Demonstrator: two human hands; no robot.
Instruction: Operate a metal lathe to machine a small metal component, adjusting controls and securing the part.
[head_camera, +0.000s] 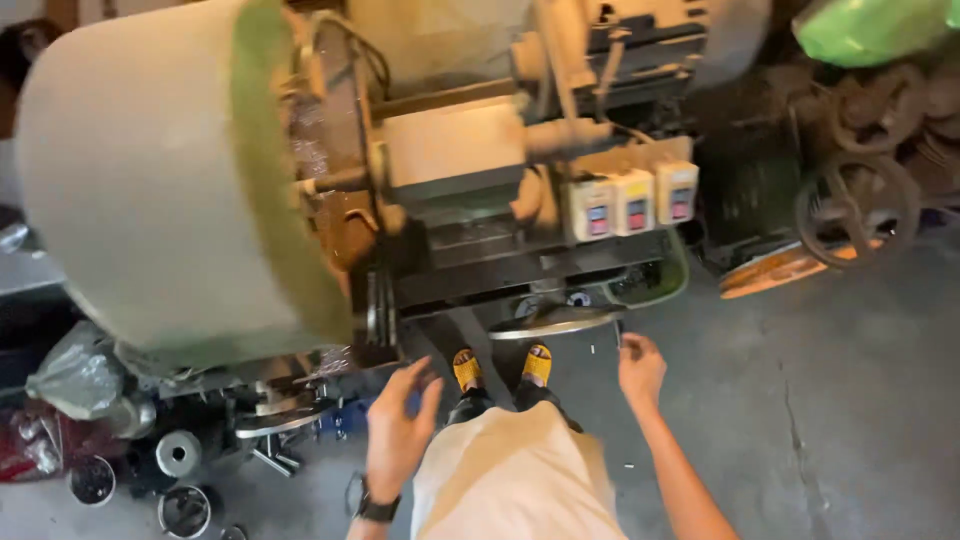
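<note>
My left hand (398, 432) hangs open with fingers apart and holds nothing; a dark watch sits on its wrist. It is low in front of a large machine (470, 190). My right hand (640, 368) has its fingers curled right at the right edge of a shiny round metal disc (553, 321) that lies level at the machine's foot. Motion blur hides whether the fingers grip the disc. My feet in yellow sandals (500, 368) stand just below the disc. A big cream drum with a green rim (170, 180) fills the machine's left side.
Three cream switch boxes (632, 205) with coloured buttons are on the machine's front. Metal rings, cans and a plastic bag (80, 375) clutter the floor at the left. Rusty wheels (858, 205) and a green bag (870, 30) lie at the right. Grey concrete floor (830, 400) spreads right.
</note>
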